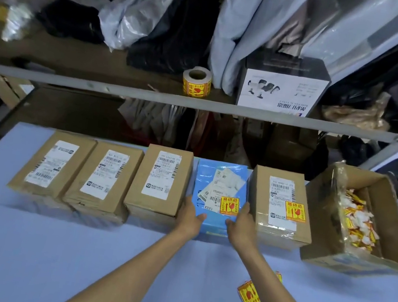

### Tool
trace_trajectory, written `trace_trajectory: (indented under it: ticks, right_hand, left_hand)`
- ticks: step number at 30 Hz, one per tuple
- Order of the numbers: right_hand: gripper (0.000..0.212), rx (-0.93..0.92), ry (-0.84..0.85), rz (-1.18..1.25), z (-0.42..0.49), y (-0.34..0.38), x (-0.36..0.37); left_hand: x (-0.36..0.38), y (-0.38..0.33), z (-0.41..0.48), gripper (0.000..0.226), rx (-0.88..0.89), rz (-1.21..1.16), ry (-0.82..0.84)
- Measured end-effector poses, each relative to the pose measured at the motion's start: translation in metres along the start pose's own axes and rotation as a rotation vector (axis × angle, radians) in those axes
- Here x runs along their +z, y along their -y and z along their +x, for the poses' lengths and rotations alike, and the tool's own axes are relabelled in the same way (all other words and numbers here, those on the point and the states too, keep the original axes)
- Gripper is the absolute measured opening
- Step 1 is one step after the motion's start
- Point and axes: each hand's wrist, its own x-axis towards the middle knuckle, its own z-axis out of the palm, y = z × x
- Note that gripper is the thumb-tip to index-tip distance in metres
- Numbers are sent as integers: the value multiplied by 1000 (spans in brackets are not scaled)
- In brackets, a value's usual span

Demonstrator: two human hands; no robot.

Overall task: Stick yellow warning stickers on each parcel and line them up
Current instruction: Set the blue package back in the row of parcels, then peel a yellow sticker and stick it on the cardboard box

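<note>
- Table (19, 239): blue surface. Five parcels stand in one row along its far edge, side by side.
- Blue parcel (222, 178): fourth from the left, set between two brown parcels and close to both. Several white labels lie across its top.
- Yellow warning sticker (229, 206): stuck on top of the blue parcel, toward its near right corner, overlapping a white label.
- Left hand (191, 215): grips the near left corner of the blue parcel. The thumb lies over the top face and the fingers reach into the gap beside the third brown parcel (155, 209). Whether it touches that parcel cannot be told.
- Right hand (241, 223): grips the near right edge of the blue parcel, thumb at the near edge, fingers up along the right side.
- Right-end brown parcel (259, 192): just right of the blue parcel. It carries a second yellow sticker (295, 211), overlapping the lower right of its white shipping label.
- First brown parcel (75, 156) and second brown parcel (132, 166): at the left of the row, slightly angled, edges touching. Like the third, each shows a white shipping label on top.
- Open carton (393, 209): at the right end of the row, tilted, holding a heap of yellow and white paper scraps (356, 224).
- Loose sticker (247, 294): lies flat on the near table, partly under the right forearm.
- Sticker roll (196, 82): stands on the shelf (72, 82) behind the table, left of a white printed box (281, 91).
</note>
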Motion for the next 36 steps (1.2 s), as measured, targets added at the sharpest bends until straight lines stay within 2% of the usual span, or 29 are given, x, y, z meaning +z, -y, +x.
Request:
trace_trajectory:
  ticks: [4,6,8,10,12,15,20,24,28,32,36]
  right_hand:
    - [63,-37,-63,-79,-8,3,-3]
    - [53,-149,-167,-219,-16,11,-5]
    - [46,-263,-221,-251,-24,25,-2]
    - [43,-347,-136,-142,-31,44,8]
    - [45,-378,-35,-34,-33,62,25]
    - [53,-386,68,55,-33,84,53]
    - [66,-310,102,222,-40,102,81]
    - [65,-269,60,189,-50,88,81]
    - [63,-255,99,76,-74,73,77]
    - [59,-271,113,-45,-106,50,84]
    - [62,-255,156,170,-132,21,84]
  left_hand:
    - [-5,-3,-4,52,85,38,-4]
    - [-19,-9,-9,45,159,53,-51]
    - [-45,-17,-17,32,233,20,-161]
    - [-78,-16,-18,30,310,88,-330]
    - [-111,-4,-13,40,263,244,-385]
    - [-140,19,-5,53,114,406,-269]
    - [-139,23,-12,61,144,306,-204]
    - [-142,21,-18,64,63,303,-205]
    - [-140,26,-46,69,-87,347,-145]
    - [-130,54,-90,69,-80,266,-101]
    - [-119,93,-123,70,-17,33,-91]
